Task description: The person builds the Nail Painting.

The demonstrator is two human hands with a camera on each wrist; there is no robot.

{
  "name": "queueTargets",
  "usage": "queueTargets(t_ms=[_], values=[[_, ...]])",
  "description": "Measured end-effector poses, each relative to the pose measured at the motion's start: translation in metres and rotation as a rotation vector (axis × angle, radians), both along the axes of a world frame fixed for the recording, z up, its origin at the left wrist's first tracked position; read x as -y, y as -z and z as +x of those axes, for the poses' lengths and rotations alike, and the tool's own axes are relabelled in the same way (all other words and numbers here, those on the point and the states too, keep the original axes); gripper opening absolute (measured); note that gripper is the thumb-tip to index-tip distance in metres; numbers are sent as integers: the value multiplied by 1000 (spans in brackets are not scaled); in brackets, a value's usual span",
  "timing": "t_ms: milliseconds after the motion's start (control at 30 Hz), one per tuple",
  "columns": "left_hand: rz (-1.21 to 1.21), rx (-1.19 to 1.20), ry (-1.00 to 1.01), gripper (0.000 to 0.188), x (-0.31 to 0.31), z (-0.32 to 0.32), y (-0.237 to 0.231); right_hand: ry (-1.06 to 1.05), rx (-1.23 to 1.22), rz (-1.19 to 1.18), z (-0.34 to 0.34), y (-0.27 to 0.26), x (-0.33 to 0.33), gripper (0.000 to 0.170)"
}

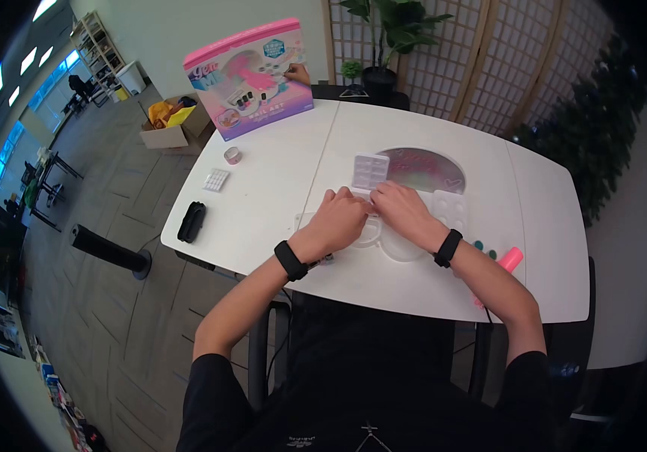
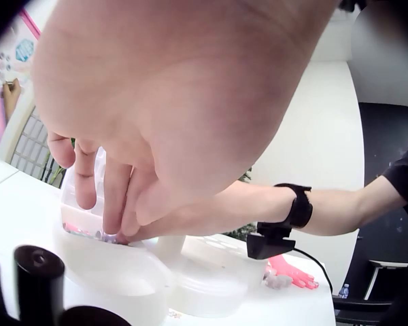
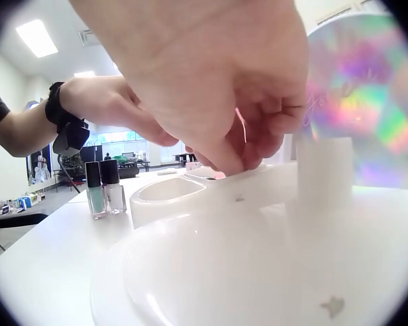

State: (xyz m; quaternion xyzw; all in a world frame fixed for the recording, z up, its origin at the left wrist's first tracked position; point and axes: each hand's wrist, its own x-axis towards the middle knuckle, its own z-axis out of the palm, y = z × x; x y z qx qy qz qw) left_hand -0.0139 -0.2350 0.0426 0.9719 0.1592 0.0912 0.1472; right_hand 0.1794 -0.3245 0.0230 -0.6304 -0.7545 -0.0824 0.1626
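Note:
Both hands meet over a small clear compartment box whose raised lid point(image 1: 370, 172) stands at the white nail art station point(image 1: 402, 248). My left hand point(image 1: 334, 218) reaches down with its fingertips at the box's front, where colored bits point(image 2: 88, 232) show through the clear wall. Beside it, my right hand point(image 1: 406, 211) has its fingers bent, with thumb and fingertips close together low over the station. Whatever lies between the fingertips is hidden, so I cannot tell what they hold. A shiny iridescent oval panel point(image 3: 367, 102) rises behind the right hand.
Nail polish bottles point(image 3: 98, 193) stand by the station's left side. A pink tube point(image 1: 511, 259) lies at the right. Farther left are a black case point(image 1: 191, 222), a white sheet of small pieces point(image 1: 216, 180) and a tape roll point(image 1: 232, 155). The kit's box point(image 1: 252, 83) stands at the back.

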Motion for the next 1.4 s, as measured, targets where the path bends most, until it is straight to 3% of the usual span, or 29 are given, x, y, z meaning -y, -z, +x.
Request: queueTargets(t_ms=[300,433,567,767,1067,1233,1400], values=[[-82,17,-173,29,-56,-70,-15,18,18,-47,2,8,-5,7],[-200,-95,-239,43,-65,-106,-9,-5,-44,-44,-1,-1,1,10],[-235,-90,-173,58,-64,-119,18,2,-64,-16,-5,2,-2,11],[-191,-48,-147,76,-54,-113,32,1,-84,-47,-4,3,-4,12],[-228,-70,-206,71,-70,-98,12,61,-254,-133,-2,-17,5,19],[-234,49,-92,69,-60,-64,-19,147,-320,-142,10,-40,17,23],[-208,63,53,68,-48,-24,-13,119,-246,-183,19,-35,26,33]])
